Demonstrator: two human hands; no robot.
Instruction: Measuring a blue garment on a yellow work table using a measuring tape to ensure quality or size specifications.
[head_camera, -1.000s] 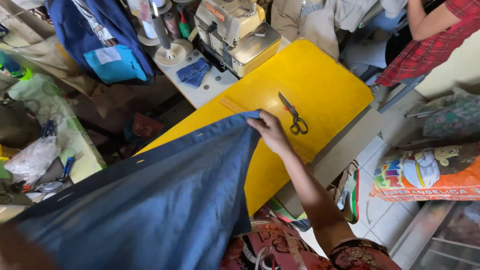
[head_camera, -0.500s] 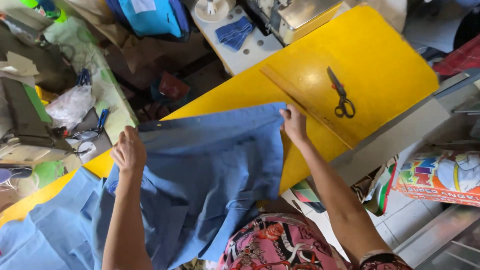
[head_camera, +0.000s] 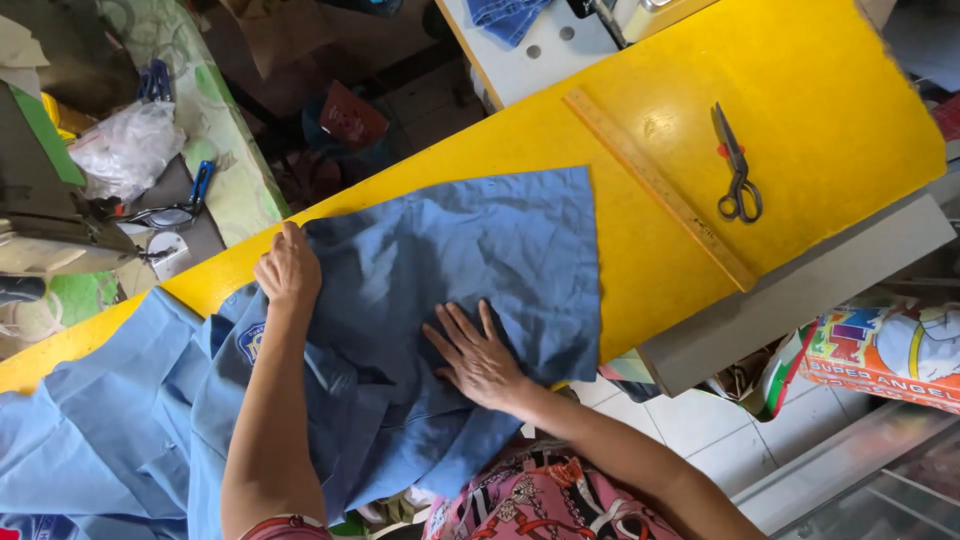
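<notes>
A blue cloth garment (head_camera: 470, 250) lies spread on a yellow table (head_camera: 800, 90), wrinkled, with its straight edge to the right. My left hand (head_camera: 288, 268) rests on the cloth's far left edge, fingers curled over it. Flat on the cloth near the table's front edge lies my right hand (head_camera: 478, 355), palm down with fingers spread. More light blue fabric (head_camera: 90, 440) hangs off the table to the left.
A wooden ruler (head_camera: 660, 190) lies diagonally on the yellow table, right of the cloth. Black scissors (head_camera: 736, 165) lie beyond it. A white sewing-machine table (head_camera: 530, 50) stands at the back. Cluttered benches, a plastic bag (head_camera: 130, 145) and tools fill the left.
The cloth has been laid down flat on the table. My right hand left the far corner and came back to press the middle; my left hand stays at the left edge.
</notes>
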